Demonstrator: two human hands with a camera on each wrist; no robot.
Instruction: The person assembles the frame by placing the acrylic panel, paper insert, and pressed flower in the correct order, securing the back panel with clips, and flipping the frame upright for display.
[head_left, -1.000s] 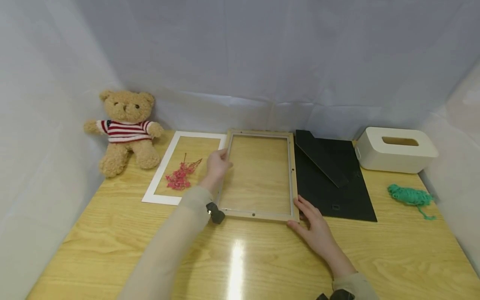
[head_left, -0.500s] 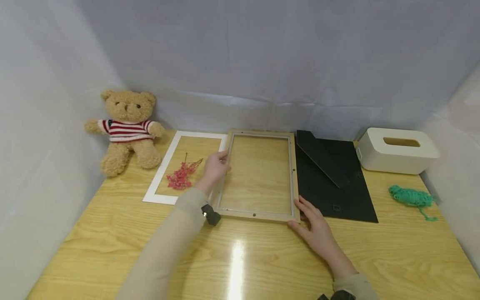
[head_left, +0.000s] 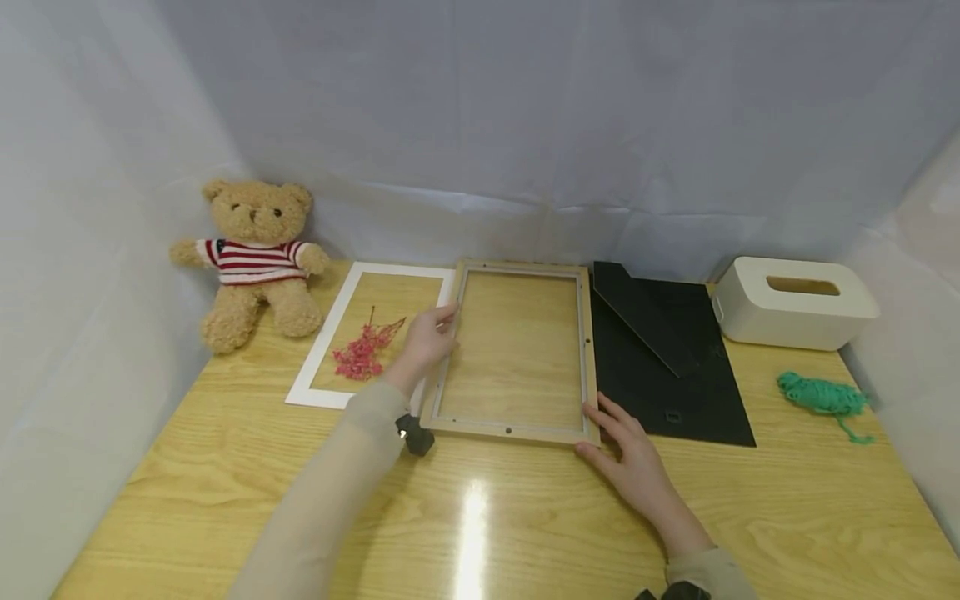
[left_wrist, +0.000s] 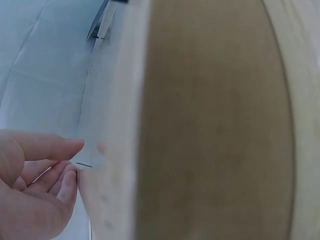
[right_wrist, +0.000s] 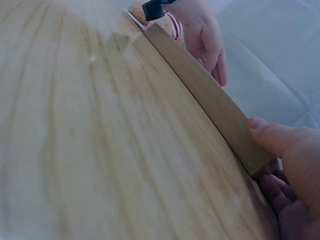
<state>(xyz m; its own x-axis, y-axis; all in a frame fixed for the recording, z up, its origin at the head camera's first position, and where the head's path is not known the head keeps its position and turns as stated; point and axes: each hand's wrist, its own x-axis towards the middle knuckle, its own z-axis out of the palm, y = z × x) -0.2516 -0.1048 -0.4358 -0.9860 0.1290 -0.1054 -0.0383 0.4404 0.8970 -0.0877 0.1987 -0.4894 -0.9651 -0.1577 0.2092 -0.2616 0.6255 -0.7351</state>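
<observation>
In the head view, a light wooden picture frame (head_left: 517, 435) lies on the table with its inner side up and a clear pane inside it. My left hand (head_left: 427, 340) is at its left rail; in the left wrist view the fingertips (left_wrist: 75, 145) are right at the rail, with a gap between the upper finger and the bent lower ones. My right hand (head_left: 633, 458) grips the frame's near right corner, thumb on the near side and fingers along the right rail. Up close, the right thumb (right_wrist: 267, 132) presses the wooden edge.
Left of the frame lies a white mat board (head_left: 330, 333) with a pink dried flower sprig (head_left: 363, 350) inside its opening. A striped-shirt teddy bear (head_left: 255, 221) sits behind. To the right are a black backing board (head_left: 712, 400), a white tissue box (head_left: 795, 317) and green yarn (head_left: 821, 393).
My left hand has drawn back a little to the left and toward me, uncovering more of the left rail. The right hand and the frame have stayed almost in place.
</observation>
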